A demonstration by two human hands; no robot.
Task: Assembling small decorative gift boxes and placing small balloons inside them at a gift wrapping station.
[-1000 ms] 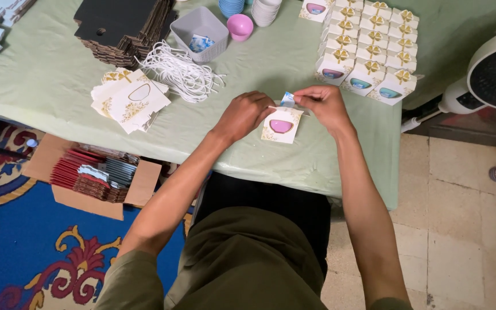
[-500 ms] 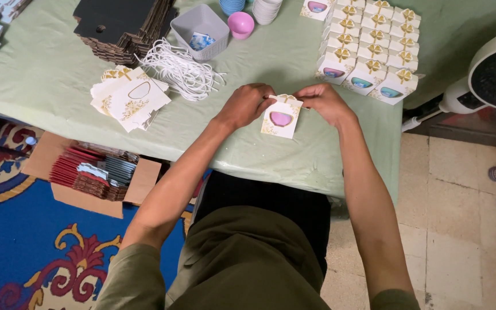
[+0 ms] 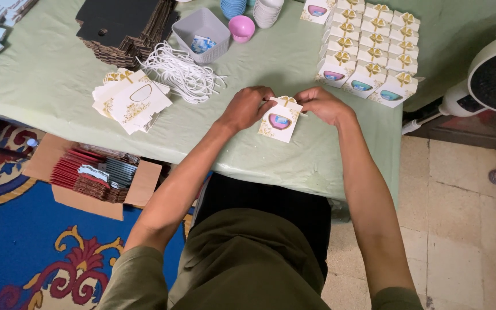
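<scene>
Just one view here — a head-worn camera looking steeply down from above the person's lap, facing forward over the green-covered desk [image 3: 47,80]. Fairly close in, with tiled floor [image 3: 460,229] at right and blue rug [image 3: 24,247] at left.

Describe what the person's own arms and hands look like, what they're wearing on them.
Both arms are bare from the upper arm down, with short olive-green sleeves ending above the elbows. The left hand and right hand wear no gloves. No watch, bracelet or ring shows on either wrist or hand in the head view, though the fingers are partly curled, so a small ring could be hidden.
</scene>
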